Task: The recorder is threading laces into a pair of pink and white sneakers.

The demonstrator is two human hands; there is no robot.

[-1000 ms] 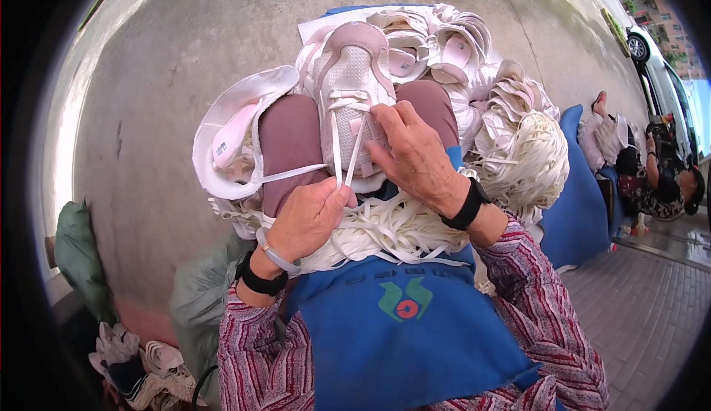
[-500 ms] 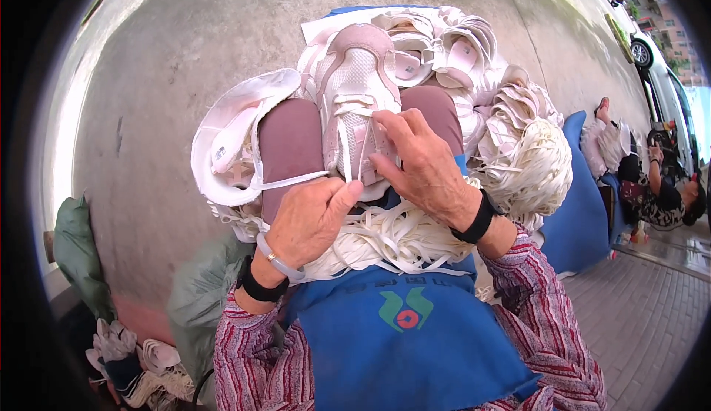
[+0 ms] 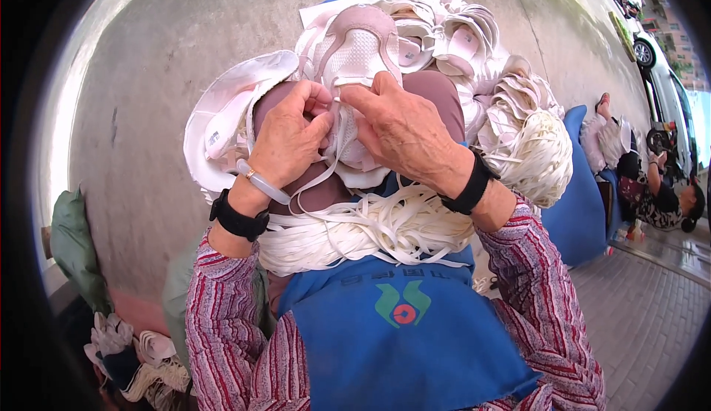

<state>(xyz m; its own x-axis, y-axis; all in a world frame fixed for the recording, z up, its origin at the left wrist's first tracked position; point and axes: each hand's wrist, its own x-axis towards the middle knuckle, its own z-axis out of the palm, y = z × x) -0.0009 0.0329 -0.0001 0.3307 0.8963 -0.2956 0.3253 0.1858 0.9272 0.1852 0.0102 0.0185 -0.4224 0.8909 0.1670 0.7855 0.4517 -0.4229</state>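
Blue apron [image 3: 407, 363]: one row of dark characters [image 3: 400, 272] above an emblem [image 3: 404, 313], two green shapes around a red disc. Pink shoe lining [image 3: 229, 124], at left: dark print [image 3: 213, 138] (too small to read).

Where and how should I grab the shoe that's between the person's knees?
I'd grip the shoe by its rounded mauve toe, probably coming from the far side. The toe points away from the body and is uncovered, while the left hand and right hand crowd the nearer part.
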